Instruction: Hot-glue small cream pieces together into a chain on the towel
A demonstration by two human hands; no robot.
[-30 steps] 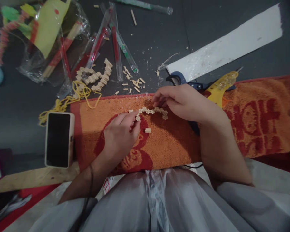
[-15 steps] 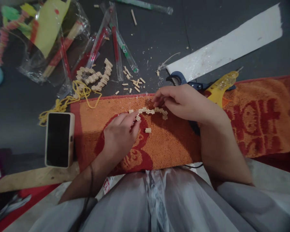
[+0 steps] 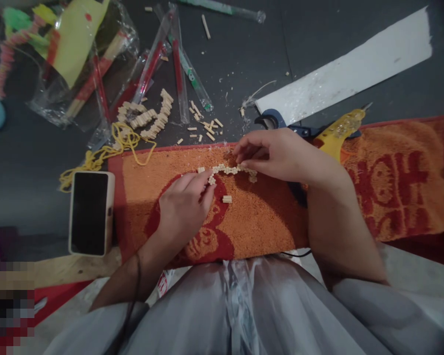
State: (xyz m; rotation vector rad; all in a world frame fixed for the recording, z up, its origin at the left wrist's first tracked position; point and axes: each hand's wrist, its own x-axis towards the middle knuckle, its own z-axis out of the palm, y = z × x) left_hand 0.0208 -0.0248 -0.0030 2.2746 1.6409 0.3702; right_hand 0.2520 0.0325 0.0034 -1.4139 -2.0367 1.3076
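Compared with the frame half a second earlier, the thumb of the right hand (image 3: pixel 288 153) is extended further toward the left and now covers part of the right-hand portion of the chain of small wooden bundles (image 3: pixel 227 170). The left hand (image 3: pixel 183 207), the chain and the separate wooden bundle (image 3: pixel 227 199) show no clear change of position.

The chain lies in a wavy line on the orange towel (image 3: pixel 259 217), spanning the space between the two hands. Its left end sits at the left hand's thumb and index fingertips, which stand slightly apart on either side of it; whether they press on it cannot be told. Its right end curves downward below the right thumb. The right thumb tip stands close to the curled fingertips, above the chain in the view; whether they meet or grip anything cannot be told.

The separate bundle lies below the chain, clear of both hands. A second wooden bundle (image 3: pixel 201 170) lies just beyond the left fingers. The scissors (image 3: pixel 276 117) lie partly behind the right hand.
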